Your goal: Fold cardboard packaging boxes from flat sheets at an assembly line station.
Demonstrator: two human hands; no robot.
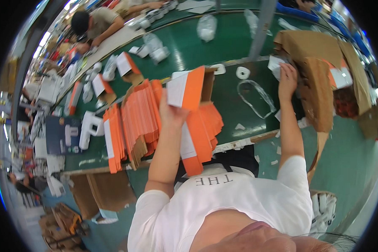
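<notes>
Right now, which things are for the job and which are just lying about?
Probably for the job:
- orange-and-white box, in the left grip
- folded orange boxes
- white thing at the right grip

Probably just lying about:
- clear loop
- paper scrap

Left hand [174, 114]: fingers partly hidden by orange-and-white box [190, 90]. Box interior: mostly out of sight. Right hand [288, 82]: fingertips overlap white item [275, 66]; item possibly plastic-wrapped, too small to tell. Co-worker [103, 24], upper left: face hidden. Second person [305, 6], upper right: cut off by top edge. Far-left clutter [29, 90]: blurred.
</notes>
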